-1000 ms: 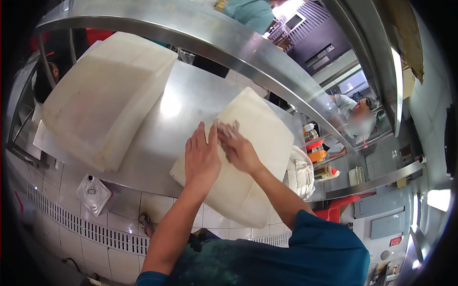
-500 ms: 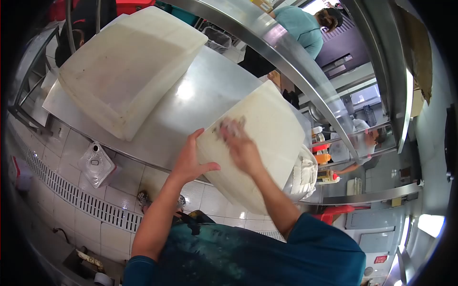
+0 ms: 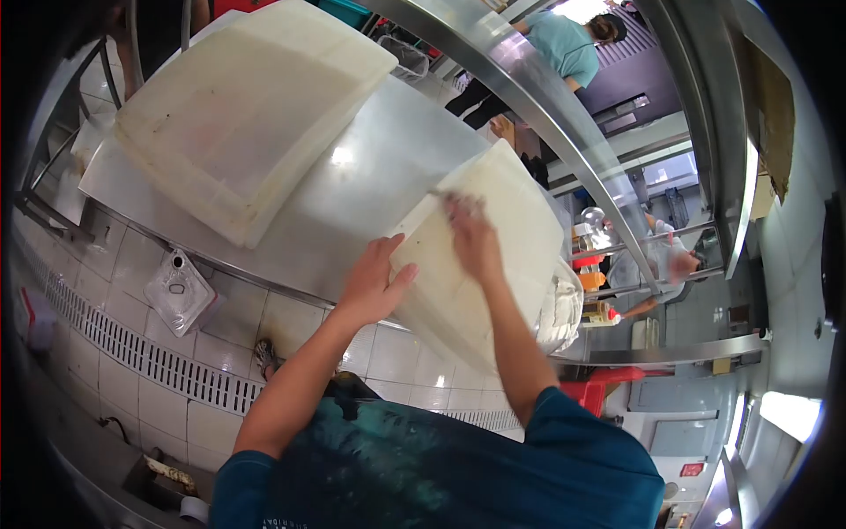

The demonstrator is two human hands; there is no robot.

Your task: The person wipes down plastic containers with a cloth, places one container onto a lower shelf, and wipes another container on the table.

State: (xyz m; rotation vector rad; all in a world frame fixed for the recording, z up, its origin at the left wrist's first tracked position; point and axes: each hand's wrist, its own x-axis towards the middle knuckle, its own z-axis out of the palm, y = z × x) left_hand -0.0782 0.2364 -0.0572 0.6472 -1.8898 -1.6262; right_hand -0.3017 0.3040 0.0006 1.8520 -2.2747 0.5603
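Note:
A large whitish translucent plastic box (image 3: 520, 238) lies tilted on the steel table, its near end past the front edge. At its left edge is my left hand (image 3: 372, 286), fingers and thumb apart, nothing in it. My right hand (image 3: 476, 247) is on the upper surface of the box, its fingers blurred by motion around something dark and crumpled that I cannot make out. A second, similar box (image 3: 238, 115) rests on the left part of the table.
The steel table (image 3: 352, 185) runs between the boxes. White cloth (image 3: 561, 309) and sauce bottles (image 3: 599, 314) stand at the right. A steel shelf rail (image 3: 529, 97) crosses above. Two people (image 3: 564, 44) are beyond it. A clear plastic container (image 3: 179, 291) is below the front edge.
My right hand has moved over the box surface, most recently up and to the right. My left hand has shifted from beside it to the box's left edge. The view has turned.

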